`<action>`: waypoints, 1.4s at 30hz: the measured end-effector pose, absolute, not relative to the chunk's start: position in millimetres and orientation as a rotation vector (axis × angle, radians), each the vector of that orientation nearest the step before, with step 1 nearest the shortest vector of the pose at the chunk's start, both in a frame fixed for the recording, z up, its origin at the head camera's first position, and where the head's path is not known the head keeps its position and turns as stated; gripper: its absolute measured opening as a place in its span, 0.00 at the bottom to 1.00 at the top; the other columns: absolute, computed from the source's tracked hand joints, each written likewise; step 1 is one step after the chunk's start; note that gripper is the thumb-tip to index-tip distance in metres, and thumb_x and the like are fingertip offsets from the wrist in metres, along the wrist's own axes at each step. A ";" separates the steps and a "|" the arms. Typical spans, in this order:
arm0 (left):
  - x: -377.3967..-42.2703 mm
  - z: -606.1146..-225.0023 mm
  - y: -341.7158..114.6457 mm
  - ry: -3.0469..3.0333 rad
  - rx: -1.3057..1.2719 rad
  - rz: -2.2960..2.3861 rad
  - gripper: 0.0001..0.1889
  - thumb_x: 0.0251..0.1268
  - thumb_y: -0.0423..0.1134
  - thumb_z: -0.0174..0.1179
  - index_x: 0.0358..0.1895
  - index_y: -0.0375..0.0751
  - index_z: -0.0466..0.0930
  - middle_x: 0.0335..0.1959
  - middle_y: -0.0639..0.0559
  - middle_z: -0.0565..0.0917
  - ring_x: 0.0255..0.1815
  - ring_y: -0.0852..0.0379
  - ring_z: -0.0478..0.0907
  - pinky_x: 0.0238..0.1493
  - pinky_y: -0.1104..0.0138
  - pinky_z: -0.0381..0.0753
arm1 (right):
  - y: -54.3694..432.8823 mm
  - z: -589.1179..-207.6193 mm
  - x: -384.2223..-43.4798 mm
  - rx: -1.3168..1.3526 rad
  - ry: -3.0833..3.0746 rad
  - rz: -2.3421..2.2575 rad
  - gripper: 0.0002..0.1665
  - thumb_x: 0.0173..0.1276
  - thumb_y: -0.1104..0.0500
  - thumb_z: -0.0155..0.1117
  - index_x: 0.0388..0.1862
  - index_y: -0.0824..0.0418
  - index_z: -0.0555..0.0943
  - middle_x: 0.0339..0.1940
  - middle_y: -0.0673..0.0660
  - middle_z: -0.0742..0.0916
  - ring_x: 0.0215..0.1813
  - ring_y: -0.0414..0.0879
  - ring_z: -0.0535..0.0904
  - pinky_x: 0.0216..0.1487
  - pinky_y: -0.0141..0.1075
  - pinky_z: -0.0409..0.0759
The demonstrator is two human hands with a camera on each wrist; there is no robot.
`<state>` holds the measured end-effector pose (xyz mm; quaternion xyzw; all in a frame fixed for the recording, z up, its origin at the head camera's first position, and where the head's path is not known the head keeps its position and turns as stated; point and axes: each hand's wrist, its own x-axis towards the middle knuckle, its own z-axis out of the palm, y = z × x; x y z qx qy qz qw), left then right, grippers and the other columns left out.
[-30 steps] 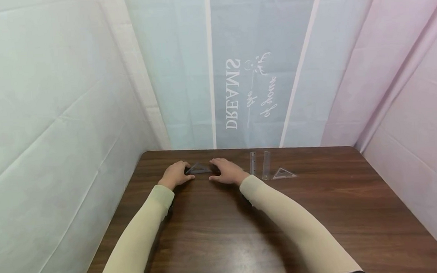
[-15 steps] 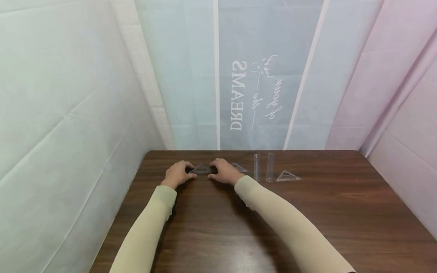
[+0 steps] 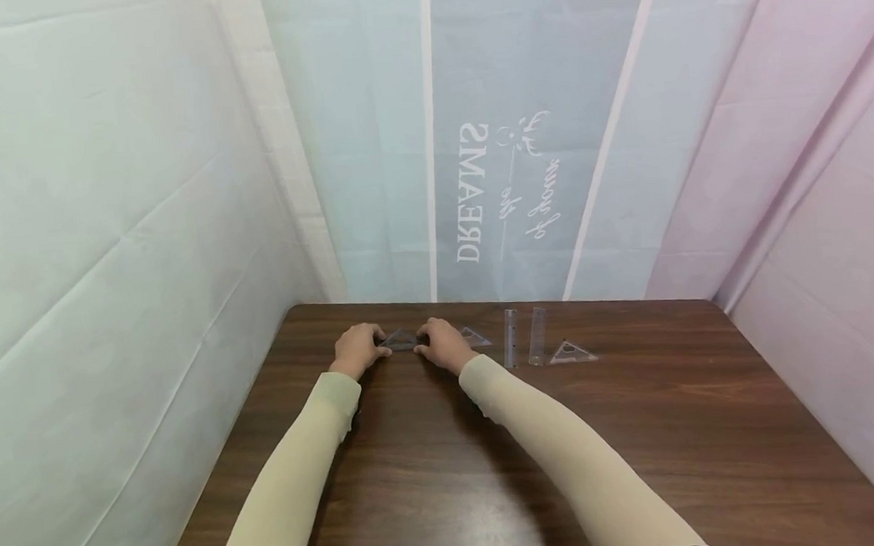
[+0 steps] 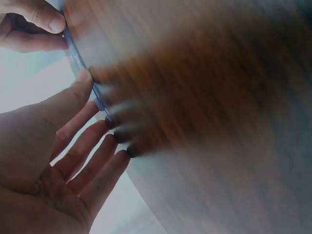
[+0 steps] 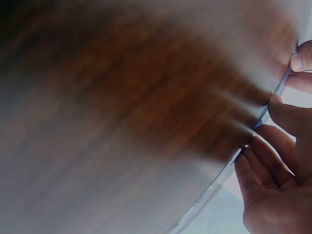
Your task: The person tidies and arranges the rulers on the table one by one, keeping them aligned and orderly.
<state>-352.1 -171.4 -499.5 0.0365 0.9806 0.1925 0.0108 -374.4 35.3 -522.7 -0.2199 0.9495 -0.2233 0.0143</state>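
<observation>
A small clear plastic set square [image 3: 400, 345] lies flat near the far edge of the table, between both hands. My left hand [image 3: 356, 348] holds its left corner, with the thumb on the near side and the fingers beyond. At the right corner, my right hand [image 3: 444, 345] pinches it between thumb and fingers. From low down, the left wrist view shows the left hand [image 4: 63, 146] at the thin edge of the set square. The right hand [image 5: 278, 165] appears likewise in the right wrist view. Fingers partly hide both corners.
Right of the right hand lies a second clear set square [image 3: 477, 337], partly covered. Further right are two clear rulers [image 3: 511, 339], side by side, and a third set square [image 3: 573, 357]. The brown wooden table [image 3: 642, 427] meets curtains at its back and sides.
My right hand has shifted slightly left, uncovering the second set square beside it. The left hand and the held set square have hardly moved; the head view has shifted a little.
</observation>
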 end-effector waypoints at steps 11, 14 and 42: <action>-351.5 -507.2 -166.1 3.107 0.081 0.604 0.16 0.69 0.44 0.76 0.54 0.41 0.91 0.52 0.42 0.90 0.51 0.39 0.87 0.51 0.44 0.85 | 32.9 -524.1 -368.2 -0.624 2.962 -0.722 0.18 0.77 0.54 0.73 0.60 0.62 0.88 0.55 0.58 0.85 0.62 0.54 0.82 0.66 0.48 0.80; -351.5 -507.8 -164.4 3.110 0.079 0.592 0.16 0.70 0.44 0.75 0.54 0.41 0.91 0.53 0.43 0.90 0.51 0.38 0.87 0.51 0.45 0.85 | 32.4 -523.2 -366.0 -0.620 2.962 -0.713 0.17 0.77 0.55 0.73 0.60 0.62 0.88 0.55 0.58 0.85 0.62 0.55 0.82 0.65 0.48 0.81; -339.6 -505.8 -166.8 3.100 0.136 0.633 0.15 0.76 0.46 0.70 0.55 0.40 0.88 0.50 0.40 0.90 0.46 0.38 0.88 0.46 0.45 0.86 | 31.0 -517.6 -360.5 -0.607 2.933 -0.739 0.18 0.80 0.60 0.68 0.63 0.67 0.83 0.61 0.63 0.84 0.66 0.57 0.81 0.67 0.49 0.80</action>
